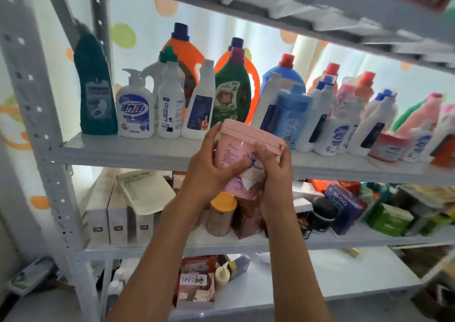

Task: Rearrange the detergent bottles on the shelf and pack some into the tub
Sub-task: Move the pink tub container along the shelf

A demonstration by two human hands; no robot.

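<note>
Both the left hand [209, 171] and right hand [275, 171] grip the tilted pink tub [242, 146], so it could easily clip the bottles [197, 105] just behind them.

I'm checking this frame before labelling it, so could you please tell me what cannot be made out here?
- Pink tub, head view: the left hand and right hand cover much of its label.
- Bottles at far right: blurred and cut by the frame edge.
- Top shelf: its contents blurred and cropped.
</note>
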